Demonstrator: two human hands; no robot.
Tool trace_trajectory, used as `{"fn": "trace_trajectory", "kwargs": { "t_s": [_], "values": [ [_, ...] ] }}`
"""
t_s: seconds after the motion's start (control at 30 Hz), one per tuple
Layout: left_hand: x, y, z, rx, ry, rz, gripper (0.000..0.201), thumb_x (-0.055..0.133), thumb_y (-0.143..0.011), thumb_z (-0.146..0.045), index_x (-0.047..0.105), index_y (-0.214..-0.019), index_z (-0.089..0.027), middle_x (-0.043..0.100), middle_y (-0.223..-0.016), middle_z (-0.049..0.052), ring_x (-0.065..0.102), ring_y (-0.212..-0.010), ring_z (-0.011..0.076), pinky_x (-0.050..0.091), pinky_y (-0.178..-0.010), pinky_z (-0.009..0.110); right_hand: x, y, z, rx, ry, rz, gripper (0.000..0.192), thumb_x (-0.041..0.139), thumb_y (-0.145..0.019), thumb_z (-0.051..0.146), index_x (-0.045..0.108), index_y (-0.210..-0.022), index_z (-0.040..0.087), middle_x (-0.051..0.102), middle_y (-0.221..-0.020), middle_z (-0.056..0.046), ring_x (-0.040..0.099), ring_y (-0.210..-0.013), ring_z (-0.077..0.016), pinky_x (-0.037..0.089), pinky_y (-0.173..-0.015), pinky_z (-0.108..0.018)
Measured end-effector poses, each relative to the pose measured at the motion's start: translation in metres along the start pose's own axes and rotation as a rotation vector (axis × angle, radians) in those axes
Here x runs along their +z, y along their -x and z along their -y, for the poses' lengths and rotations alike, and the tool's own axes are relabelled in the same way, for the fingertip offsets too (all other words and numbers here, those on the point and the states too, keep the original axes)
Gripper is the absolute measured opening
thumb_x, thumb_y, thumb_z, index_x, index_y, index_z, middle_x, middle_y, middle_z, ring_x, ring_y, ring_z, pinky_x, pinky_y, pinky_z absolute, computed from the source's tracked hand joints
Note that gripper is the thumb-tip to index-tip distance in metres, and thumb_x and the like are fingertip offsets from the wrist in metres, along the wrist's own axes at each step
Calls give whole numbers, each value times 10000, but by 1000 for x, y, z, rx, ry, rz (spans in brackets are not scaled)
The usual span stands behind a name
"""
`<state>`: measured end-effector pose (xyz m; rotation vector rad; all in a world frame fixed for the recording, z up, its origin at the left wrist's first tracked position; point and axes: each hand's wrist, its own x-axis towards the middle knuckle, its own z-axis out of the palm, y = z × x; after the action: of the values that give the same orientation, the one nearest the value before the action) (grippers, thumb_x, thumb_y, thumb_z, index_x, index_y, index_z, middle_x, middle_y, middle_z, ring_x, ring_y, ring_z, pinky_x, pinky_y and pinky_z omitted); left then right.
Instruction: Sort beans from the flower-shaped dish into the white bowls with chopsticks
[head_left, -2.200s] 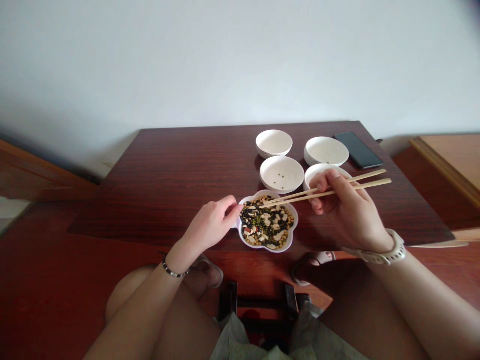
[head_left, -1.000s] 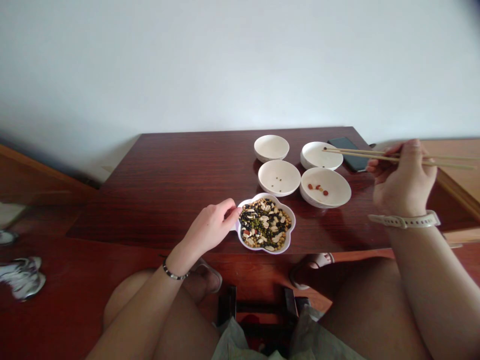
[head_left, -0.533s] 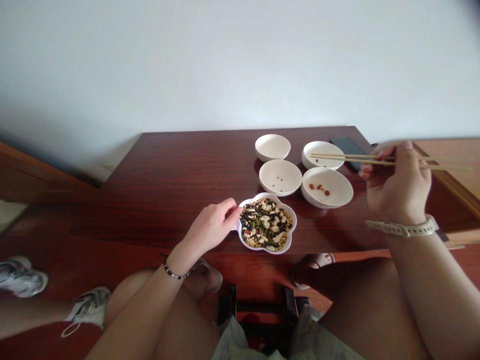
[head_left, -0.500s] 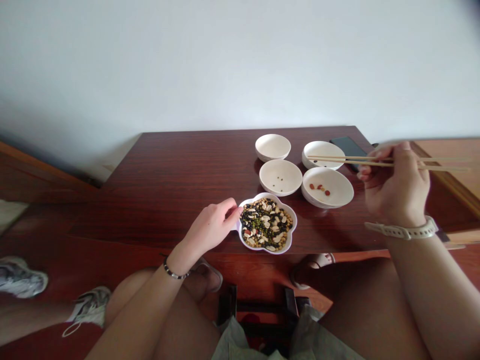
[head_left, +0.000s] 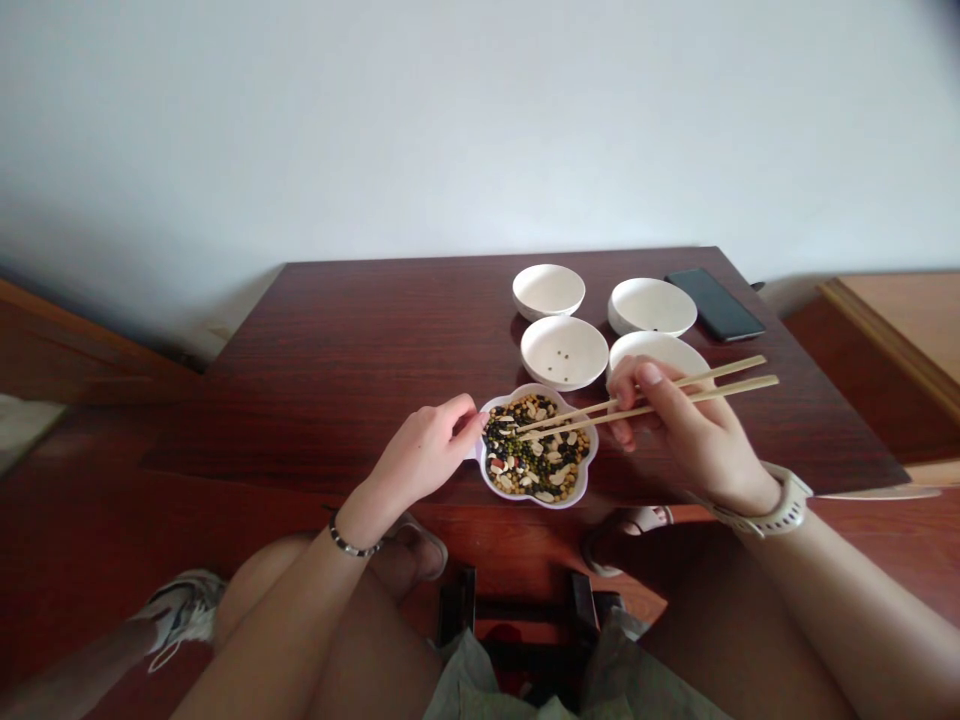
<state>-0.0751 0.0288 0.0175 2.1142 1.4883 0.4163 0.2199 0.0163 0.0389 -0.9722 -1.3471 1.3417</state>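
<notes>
The left hand (head_left: pixel 427 450) pinches a dish (head_left: pixel 556 503) at its left side, by the handle; the right hand (head_left: pixel 686 425) grips chopsticks (head_left: pixel 731 389), tips among the dish's beans and nuts (head_left: pixel 534 462). The dish sits at the table (head_left: pixel 360 370)'s near edge. Beyond, the near left bowl (head_left: pixel 564 338) holds four specks; the right hand partly hides the near right bowl (head_left: pixel 664 347). Two far bowls (head_left: pixel 548 290) stand behind, left of a phone (head_left: pixel 716 303).

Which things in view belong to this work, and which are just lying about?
Seemingly in use:
chopsticks, in the right hand
flower-shaped dish of beans and nuts, at the left hand
four white bowls

Seemingly idle:
dark phone, right of the bowls
wooden furniture, far right
</notes>
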Motion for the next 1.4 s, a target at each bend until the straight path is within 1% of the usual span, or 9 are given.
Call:
{"fn": "trace_trajectory", "kwargs": {
  "t_s": [0.1, 0.43, 0.63, 0.77, 0.93, 1.07, 1.2, 1.3, 1.4],
  "values": [
    [0, 0, 0, -4, -2, 1, 346, 478, -1098, -422, 549, -830, -215, 613, -674, -21, 545, -596, 141, 321, -608, 282, 2, 1, -4, 32, 29, 62, 403, 515, -1096, 524, 635, -857, 223, 606, -654, -18, 571, -611, -166, 451, -593, -303],
    [-1, -1, -1, 3, -2, 10, 345, 469, -1098, -409, 536, -824, -211, 605, -677, -22, 527, -591, 133, 306, -607, 283, -1, 0, -11, 35, 103, 68, 405, 511, -1097, 536, 639, -880, 219, 633, -678, -9, 580, -610, -156, 476, -626, -297],
    [-1, -1, 0, 5, 8, 12, 351, 460, -1101, -419, 556, -833, -212, 622, -687, -13, 543, -603, 142, 315, -612, 285, 1, 1, -15, 22, 92, 87, 379, 491, -1111, 510, 627, -899, 226, 643, -690, -4, 583, -621, -158, 470, -641, -300],
    [-1, -1, -1, 2, 5, 6, 344, 466, -1099, -411, 554, -830, -214, 622, -677, -15, 543, -593, 141, 317, -607, 283, 2, 1, -13, 16, 105, 77, 391, 484, -1113, 511, 622, -883, 227, 644, -687, -7, 585, -628, -162, 477, -654, -310],
    [-2, -1, -1, 1, 2, 9, 340, 479, -1092, -414, 559, -830, -213, 619, -673, -14, 540, -587, 142, 320, -603, 281, 3, 1, -10, 7, 119, 50, 411, 500, -1099, 538, 626, -866, 224, 633, -665, -10, 583, -614, -167, 475, -630, -313],
    [-1, -1, -1, -1, 1, 12, 340, 473, -1094, -414, 557, -832, -214, 620, -678, -15, 536, -585, 141, 313, -603, 282, 2, 1, -10, 19, 63, 39, 403, 508, -1100, 531, 625, -867, 223, 624, -658, -9, 574, -607, -160, 468, -615, -303],
    [0, -1, 0, -1, -9, 6, 341, 469, -1097, -417, 551, -834, -217, 619, -678, -18, 551, -595, 145, 320, -613, 284, 2, 1, -7, 7, 13, -12, 409, 534, -1088, 528, 622, -831, 223, 608, -644, -14, 568, -587, -158, 457, -573, -293],
    [0, 0, 1, 2, -14, 6, 339, 467, -1098, -415, 546, -833, -218, 612, -673, -18, 550, -594, 147, 319, -611, 285, -2, -2, -3, -76, -2, -109, 402, 565, -1080, 501, 625, -801, 218, 592, -669, -16, 560, -578, -147, 458, -567, -290],
    [0, 1, 2, 6, -8, 5, 342, 467, -1098, -410, 541, -826, -217, 609, -666, -23, 541, -585, 143, 312, -606, 285, -9, -7, -1, -155, -24, -221, 395, 614, -1057, 490, 620, -778, 211, 573, -718, -17, 563, -582, -138, 456, -546, -283]
  ]
}}
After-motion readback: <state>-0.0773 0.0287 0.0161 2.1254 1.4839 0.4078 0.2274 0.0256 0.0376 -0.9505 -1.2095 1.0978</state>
